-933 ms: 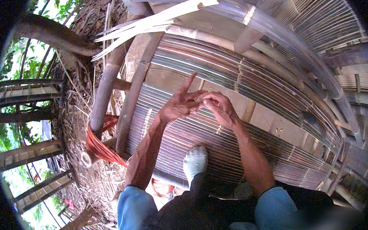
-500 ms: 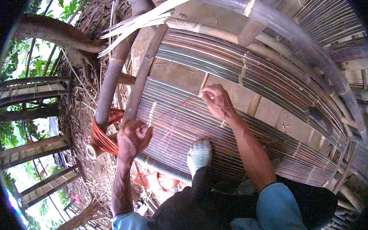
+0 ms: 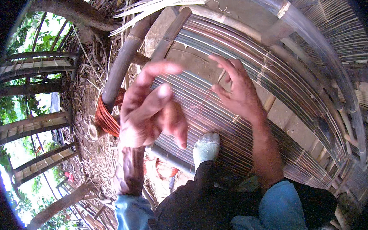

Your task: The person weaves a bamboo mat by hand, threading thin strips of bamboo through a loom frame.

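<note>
Motion blur smears the left hand, its fingertips losing their outlines, and softens the right hand. A reddish strand near the right thumb is too thin and faint to trace to either end. The left hand and wrist hide part of the slatted panel, whose near side disappears behind the dark-clothed legs. The upper edge cuts off the pale split strips; the lower edge crops the left sleeve. A distant red object is too small to identify
</note>
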The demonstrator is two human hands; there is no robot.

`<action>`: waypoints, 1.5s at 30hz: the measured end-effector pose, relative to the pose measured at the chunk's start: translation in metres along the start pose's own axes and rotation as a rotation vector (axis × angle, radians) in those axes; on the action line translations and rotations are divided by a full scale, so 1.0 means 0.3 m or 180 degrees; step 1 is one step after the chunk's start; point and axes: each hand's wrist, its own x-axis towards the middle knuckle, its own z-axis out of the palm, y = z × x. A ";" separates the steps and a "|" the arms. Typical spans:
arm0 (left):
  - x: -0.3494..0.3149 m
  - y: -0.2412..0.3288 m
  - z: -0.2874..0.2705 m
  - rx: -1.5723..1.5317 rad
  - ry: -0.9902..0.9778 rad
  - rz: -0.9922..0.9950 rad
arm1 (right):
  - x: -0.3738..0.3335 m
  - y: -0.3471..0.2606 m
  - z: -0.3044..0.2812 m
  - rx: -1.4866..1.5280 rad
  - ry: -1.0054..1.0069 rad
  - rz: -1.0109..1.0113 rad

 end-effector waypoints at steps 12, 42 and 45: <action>0.079 -0.152 -0.204 0.4206 -0.0393 0.0277 | -0.111 -0.056 -0.448 0.2844 0.0276 -0.1007; -1.133 0.643 -0.665 0.6392 0.2410 -0.2275 | -0.045 -0.056 0.090 0.1769 0.0344 -0.0419; -0.549 0.379 -0.413 0.5517 0.1224 -0.1386 | -0.287 -0.161 0.442 0.1525 -0.2419 -0.1757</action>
